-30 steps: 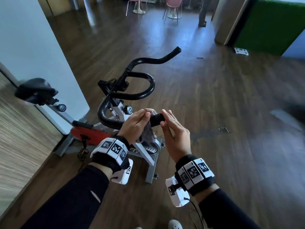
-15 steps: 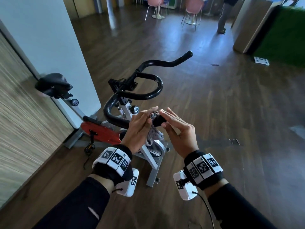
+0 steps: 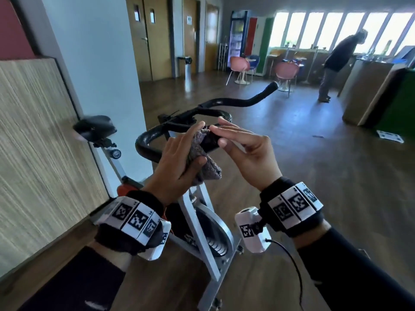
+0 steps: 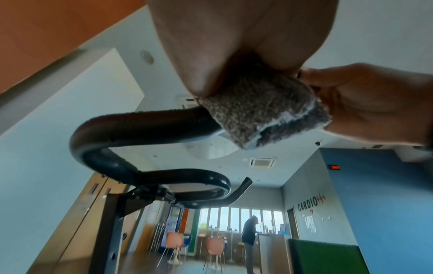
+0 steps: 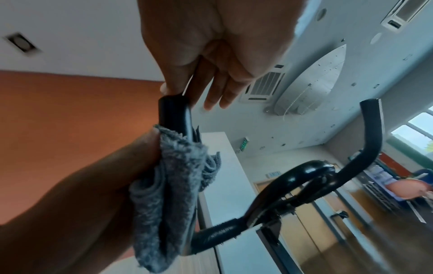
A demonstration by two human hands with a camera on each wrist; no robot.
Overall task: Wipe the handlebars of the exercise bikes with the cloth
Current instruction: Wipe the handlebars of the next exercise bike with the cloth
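A black handlebar (image 3: 224, 102) tops the exercise bike in front of me. My left hand (image 3: 177, 162) grips a grey cloth (image 3: 205, 169) folded round the near end of the bar, thumb below and fingers on top. My right hand (image 3: 244, 149) pinches the bare tip of that end between thumb and fingers. From the left wrist, the cloth (image 4: 257, 111) covers the handlebar (image 4: 131, 126) end. The right wrist view has the cloth (image 5: 168, 185) hanging below the tip, with the far horn of the handlebar (image 5: 370, 139) free.
The bike's saddle (image 3: 94, 129) sits to the left, by a white pillar (image 3: 101, 63) and a wood-panelled wall. Its silver frame (image 3: 202, 232) and flywheel stand below my wrists. Farther off, a person (image 3: 336, 63) stands at a counter near pink chairs (image 3: 239, 66) on open wooden floor.
My head has tilted up, so the far room now shows. Both hands stay on the near end of the handlebar, and the cloth hangs lower under my left hand.
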